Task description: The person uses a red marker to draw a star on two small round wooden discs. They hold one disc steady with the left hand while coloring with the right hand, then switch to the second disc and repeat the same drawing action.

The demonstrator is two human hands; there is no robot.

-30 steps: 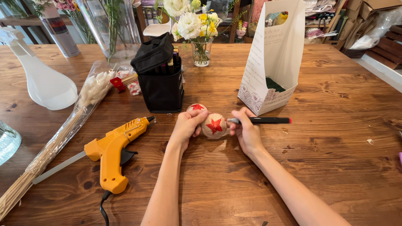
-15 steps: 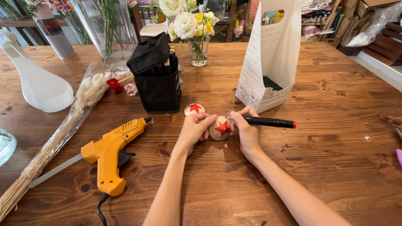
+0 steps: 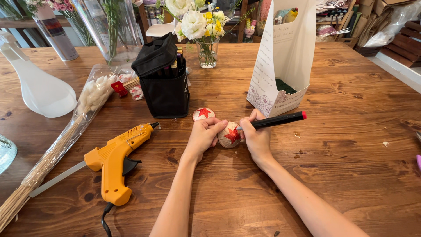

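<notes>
My left hand (image 3: 205, 134) steadies a small pale ball with a red star (image 3: 229, 135) on the wooden table (image 3: 342, 175). A black marker with a red end cap (image 3: 276, 120) is gripped in my right hand (image 3: 255, 137), its tip touching the ball. A second ball with a red star (image 3: 203, 113) lies just behind my left hand, in front of a black marker case (image 3: 164, 85).
An orange glue gun (image 3: 116, 160) lies at the left, its cord trailing off the front edge. A wrapped bundle of dried stems (image 3: 66, 136) and a white vase (image 3: 39, 87) are further left. A white paper flower bag (image 3: 285, 57) stands behind my right hand. A glass vase of flowers (image 3: 206, 44) is at the back.
Both hands with the ball have shifted slightly nearer to me, and the ball has turned so the star faces right. The marker's tip has come onto the ball.
</notes>
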